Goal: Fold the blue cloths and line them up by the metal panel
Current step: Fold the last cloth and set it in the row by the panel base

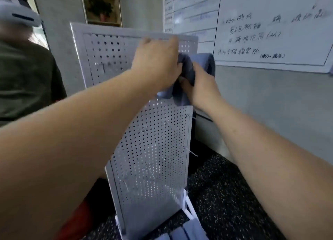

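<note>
1. Grip: the left hand (156, 63) is up in front of the upper part of the white perforated metal panel (151, 149), back to the camera, fingers curled into a bunched blue fabric cloth (203, 64)
2. At the panel's upper right edge, the right hand (200, 90) sits just beside the left and clamps the same cloth from below
3. The cloth is in the air between both hands, crumpled and not flat; one lobe pokes past the panel's right edge and a flap hangs against the panel face
4. At the panel's foot is a row of folded blue cloths (185, 230), side by side on a dark speckled floor mat (225, 194); the frame cuts them off, so no count
5. Right of and behind the panel: a white handwritten whiteboard (270, 23)
6. Left of the panel: a second person in a dark green shirt (25, 77)
7. Behind the panel's top: a potted plant on a wooden shelf (100, 8), blurred
</note>
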`<act>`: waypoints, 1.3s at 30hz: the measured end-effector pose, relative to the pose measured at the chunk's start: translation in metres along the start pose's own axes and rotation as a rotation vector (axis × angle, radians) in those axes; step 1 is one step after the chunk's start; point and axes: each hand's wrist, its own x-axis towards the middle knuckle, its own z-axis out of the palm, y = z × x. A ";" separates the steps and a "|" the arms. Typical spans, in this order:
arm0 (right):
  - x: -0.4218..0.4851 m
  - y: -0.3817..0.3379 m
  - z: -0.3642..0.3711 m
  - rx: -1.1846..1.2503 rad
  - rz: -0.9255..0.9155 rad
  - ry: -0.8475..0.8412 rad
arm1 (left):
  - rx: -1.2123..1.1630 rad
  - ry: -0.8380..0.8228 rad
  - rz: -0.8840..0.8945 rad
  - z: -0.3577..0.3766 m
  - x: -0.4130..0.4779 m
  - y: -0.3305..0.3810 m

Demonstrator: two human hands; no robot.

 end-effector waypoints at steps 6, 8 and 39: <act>-0.131 0.071 0.054 0.094 -0.167 0.423 | -0.314 0.442 0.225 0.073 -0.141 -0.003; -0.198 0.120 0.099 0.122 0.022 0.245 | -0.442 0.301 0.289 0.134 -0.224 0.010; -0.424 0.253 0.300 -0.141 0.513 -0.559 | -0.936 -0.966 -0.624 0.394 -0.497 0.053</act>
